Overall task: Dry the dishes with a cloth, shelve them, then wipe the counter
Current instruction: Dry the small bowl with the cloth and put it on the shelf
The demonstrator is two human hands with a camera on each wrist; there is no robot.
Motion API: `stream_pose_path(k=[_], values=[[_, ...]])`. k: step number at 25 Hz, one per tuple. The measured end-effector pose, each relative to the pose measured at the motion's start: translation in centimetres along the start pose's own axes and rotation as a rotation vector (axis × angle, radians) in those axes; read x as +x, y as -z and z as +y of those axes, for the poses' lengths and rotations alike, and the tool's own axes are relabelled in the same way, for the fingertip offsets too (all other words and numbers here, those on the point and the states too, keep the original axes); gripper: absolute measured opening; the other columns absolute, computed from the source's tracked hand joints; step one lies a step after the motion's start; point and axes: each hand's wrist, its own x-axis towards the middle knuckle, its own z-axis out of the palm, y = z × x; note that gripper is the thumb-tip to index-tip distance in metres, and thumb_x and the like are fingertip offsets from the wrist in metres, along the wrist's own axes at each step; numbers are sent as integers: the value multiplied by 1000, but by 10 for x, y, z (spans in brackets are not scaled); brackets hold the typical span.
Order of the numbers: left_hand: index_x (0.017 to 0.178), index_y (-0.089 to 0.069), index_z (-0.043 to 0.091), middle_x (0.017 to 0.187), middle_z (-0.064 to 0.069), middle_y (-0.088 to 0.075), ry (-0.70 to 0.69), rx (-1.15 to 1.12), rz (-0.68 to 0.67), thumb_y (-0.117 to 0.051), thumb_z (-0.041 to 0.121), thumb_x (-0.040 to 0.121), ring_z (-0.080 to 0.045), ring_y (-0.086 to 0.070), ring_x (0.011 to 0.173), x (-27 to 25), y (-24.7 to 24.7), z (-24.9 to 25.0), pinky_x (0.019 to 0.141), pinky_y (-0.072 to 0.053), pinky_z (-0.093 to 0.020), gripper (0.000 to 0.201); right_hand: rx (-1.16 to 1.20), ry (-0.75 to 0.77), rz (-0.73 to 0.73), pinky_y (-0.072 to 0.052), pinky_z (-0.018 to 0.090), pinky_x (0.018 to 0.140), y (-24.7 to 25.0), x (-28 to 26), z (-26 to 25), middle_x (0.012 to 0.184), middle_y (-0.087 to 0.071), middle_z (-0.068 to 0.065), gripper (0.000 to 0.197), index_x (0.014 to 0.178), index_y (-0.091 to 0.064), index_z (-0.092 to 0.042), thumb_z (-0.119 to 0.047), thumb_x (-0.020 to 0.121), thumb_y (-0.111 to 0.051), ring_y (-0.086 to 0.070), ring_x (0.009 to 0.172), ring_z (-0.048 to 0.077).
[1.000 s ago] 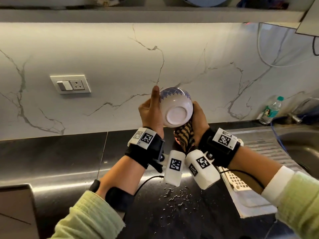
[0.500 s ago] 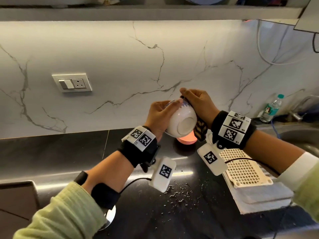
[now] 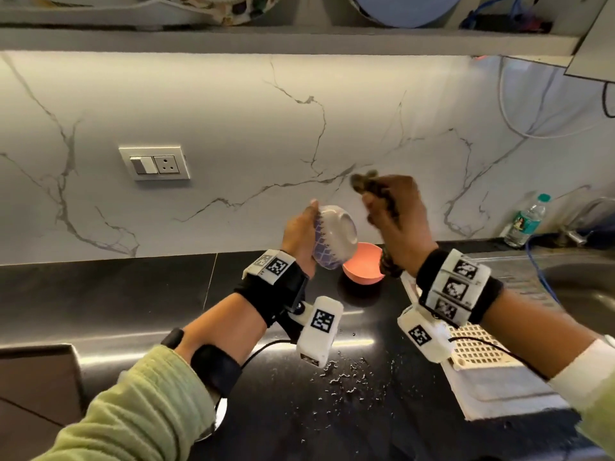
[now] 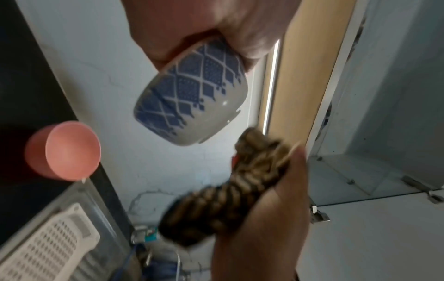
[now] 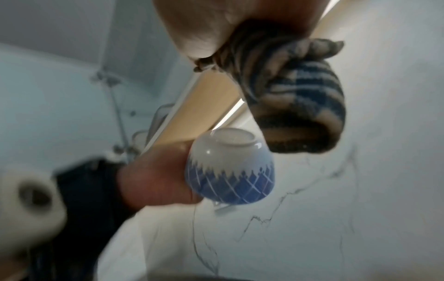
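Note:
My left hand grips a small white bowl with a blue diamond pattern, tipped on its side with its base facing right. The same bowl fills the left wrist view, and the bowl shows in the right wrist view. My right hand holds a bunched brown striped cloth a little up and right of the bowl, apart from it. The cloth hangs from my fist. A pink bowl stands on the black counter below both hands.
A white drying rack on a tray lies at the right, beside the steel sink. Water drops spot the counter in front. A shelf with dishes runs overhead. A plastic bottle stands by the tap.
My right hand has lifted the cloth off the bowl and up to the right. The left hand has turned the bowl on its side and lowered it slightly.

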Motion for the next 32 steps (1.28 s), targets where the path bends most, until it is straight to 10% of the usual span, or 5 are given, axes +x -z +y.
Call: stream_pose_path(k=[4, 10, 16, 21, 32], values=[[98, -55, 14, 85, -6, -62, 88, -197, -174, -33, 30, 100, -19, -59, 83, -2, -19, -1, 78, -48, -31, 27, -438, 595, -183, -38, 32, 103, -5, 0, -4, 123, -59, 14, 42, 122, -58, -3, -30, 96, -40, -50, 119, 25], [89, -62, 5, 88, -19, -63, -170, 149, -102, -47, 26, 96, -29, -61, 79, 0, -20, 9, 80, -48, -36, 27, 280, -554, 78, -47, 28, 62, 0, 13, 15, 69, -63, -2, 38, 81, -64, -6, -32, 98, -41, -58, 60, 9], [84, -64, -3, 77, -21, -67, -607, 638, -191, -44, 30, 95, -31, -63, 69, 9, -19, 12, 65, -49, -38, 40, -9, 25, -18, -48, 25, 90, -10, 11, -9, 111, -66, -3, 25, 109, -62, -20, -30, 97, -42, -61, 103, 12], [83, -62, -3, 70, -19, -63, -1016, 910, -286, -39, 42, 90, -27, -59, 63, 3, -16, 6, 60, -46, -35, 51, 579, -770, -99, -52, 30, 66, -4, 29, -5, 72, -68, 5, 36, 84, -63, -9, -31, 99, -39, -64, 68, 19], [73, -56, 11, 58, -4, -60, -1523, 1759, -706, -37, 37, 92, -26, -57, 49, 39, 1, 7, 39, -46, -29, 37, 592, -1170, -461, -49, 20, 43, 10, 10, 17, 64, -63, 10, 51, 70, -68, -8, -34, 97, -34, -63, 52, 17]])
